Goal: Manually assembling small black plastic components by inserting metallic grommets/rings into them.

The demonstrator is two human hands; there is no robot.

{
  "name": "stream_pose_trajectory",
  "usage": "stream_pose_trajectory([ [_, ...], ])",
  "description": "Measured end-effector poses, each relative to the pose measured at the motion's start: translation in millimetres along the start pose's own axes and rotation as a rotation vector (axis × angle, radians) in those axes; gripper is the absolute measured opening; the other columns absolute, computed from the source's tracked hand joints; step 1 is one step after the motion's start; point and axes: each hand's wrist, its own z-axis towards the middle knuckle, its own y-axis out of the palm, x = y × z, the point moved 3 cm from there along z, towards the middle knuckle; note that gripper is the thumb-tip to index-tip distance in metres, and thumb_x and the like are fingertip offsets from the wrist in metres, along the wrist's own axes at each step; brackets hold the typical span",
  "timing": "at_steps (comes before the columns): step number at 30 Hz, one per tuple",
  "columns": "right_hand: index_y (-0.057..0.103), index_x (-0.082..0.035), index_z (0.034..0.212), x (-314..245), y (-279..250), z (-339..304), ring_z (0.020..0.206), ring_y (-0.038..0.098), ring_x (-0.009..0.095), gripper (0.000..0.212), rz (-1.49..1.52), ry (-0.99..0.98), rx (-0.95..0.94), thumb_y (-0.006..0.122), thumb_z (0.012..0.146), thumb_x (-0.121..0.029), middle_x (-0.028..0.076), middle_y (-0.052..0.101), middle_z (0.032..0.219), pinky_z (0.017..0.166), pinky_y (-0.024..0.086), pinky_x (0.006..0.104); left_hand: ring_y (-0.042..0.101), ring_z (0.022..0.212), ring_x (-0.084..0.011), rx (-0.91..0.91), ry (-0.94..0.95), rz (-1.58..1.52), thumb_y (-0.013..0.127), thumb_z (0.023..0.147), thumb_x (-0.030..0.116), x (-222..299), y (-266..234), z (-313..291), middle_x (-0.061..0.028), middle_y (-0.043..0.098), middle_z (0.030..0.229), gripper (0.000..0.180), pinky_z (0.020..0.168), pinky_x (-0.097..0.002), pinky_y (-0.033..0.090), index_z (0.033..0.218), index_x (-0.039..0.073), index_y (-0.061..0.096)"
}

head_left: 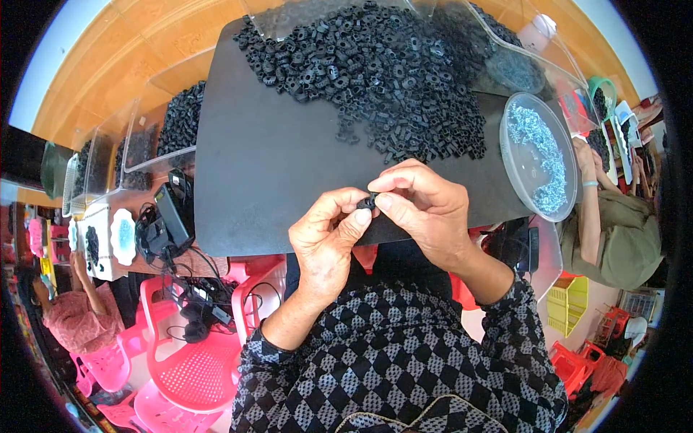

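Observation:
Both of my hands meet over the near edge of a dark table (260,155). Between thumb and fingers, my left hand (325,234) pinches a small black plastic part (366,203). The fingertips of my right hand (426,209) close on the same spot, at the part's upper right side; whether they hold a second piece is hidden. Beyond my hands spreads a large heap of small black plastic parts (375,72), some round with a hole, others smaller and blocky. On the right, a round clear tray (511,173) holds many tiny bluish transparent pieces (545,155).
Clear bins of black parts (180,119) stand at the left, beside a black device (173,209) with tangled cables. A pink chair (195,368) is at lower left. Other people sit at both sides, one in a green top (621,238). A yellow crate (567,307) sits at right.

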Motion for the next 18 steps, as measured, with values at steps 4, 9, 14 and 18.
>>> stream_pose_trajectory([
  [4, 0.065, -0.002, 0.093, -2, 4, -5, 0.073, 0.055, 0.008, 0.014, 0.004, -0.064, 0.062, 0.062, 0.08, 0.004, 0.004, 0.059, 0.088, 0.063, 0.045, 0.0223, 0.059, 0.084, -0.0113, 0.016, -0.013, 0.011, 0.062, 0.086, 0.001, 2, 2, -3, -0.0066, 0.064, 0.091, 0.016, 0.08, -0.0237, 0.048, 0.101, -0.005, 0.06],
  [9, 0.065, -0.003, 0.092, -4, 2, -5, 0.072, 0.057, 0.011, 0.016, -0.079, -0.145, 0.041, 0.064, 0.078, 0.005, 0.006, 0.059, 0.087, 0.061, 0.046, 0.0226, 0.059, 0.083, -0.0108, -0.006, 0.023, 0.011, 0.063, 0.086, 0.001, 0, -1, -4, -0.0065, 0.064, 0.091, 0.016, 0.079, -0.0231, 0.048, 0.1, -0.005, 0.06],
  [14, 0.062, -0.003, 0.092, -9, -6, -3, 0.068, 0.056, 0.014, 0.019, -0.205, -0.12, -0.099, 0.066, 0.075, 0.006, 0.006, 0.058, 0.081, 0.057, 0.045, 0.0248, 0.054, 0.074, -0.0086, 0.033, -0.009, 0.184, 0.067, 0.082, 0.003, -5, -6, -6, -0.0026, 0.061, 0.079, 0.011, 0.068, -0.0218, 0.046, 0.092, -0.002, 0.064],
  [18, 0.061, -0.002, 0.09, -19, -12, 2, 0.066, 0.055, 0.018, 0.019, -0.339, -0.139, -0.166, 0.066, 0.073, 0.004, 0.007, 0.057, 0.077, 0.058, 0.045, 0.0291, 0.052, 0.069, -0.0099, 0.029, 0.006, 0.27, 0.069, 0.079, 0.003, -1, -3, -5, -0.0021, 0.058, 0.073, 0.01, 0.063, -0.0232, 0.044, 0.088, -0.001, 0.065],
])
